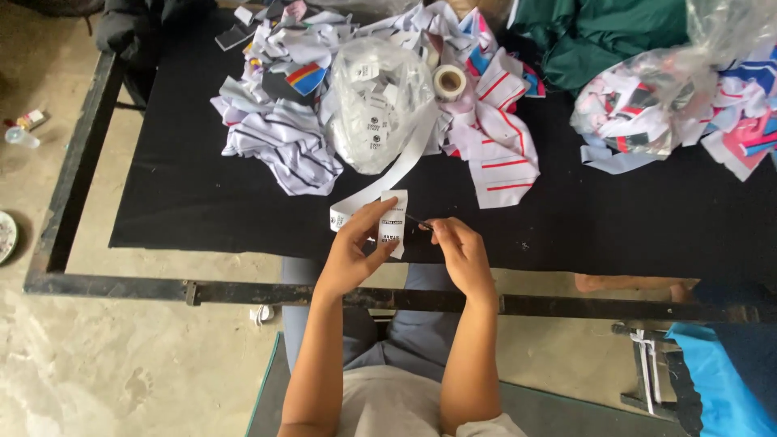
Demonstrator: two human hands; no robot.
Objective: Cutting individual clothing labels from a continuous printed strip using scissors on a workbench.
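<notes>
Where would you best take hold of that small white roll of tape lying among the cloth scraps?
Probably by its outer rim, coming from above: the tape roll lies tilted with its hollow core facing up, so fingers could pinch across it. Striped scraps crowd its right side, a clear bag its left.

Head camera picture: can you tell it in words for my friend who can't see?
A person's left hand holds a white printed label strip while the right hand pinches a small dark tool beside it, over a black table piled with striped fabric scraps and a clear bag of labels.
</notes>
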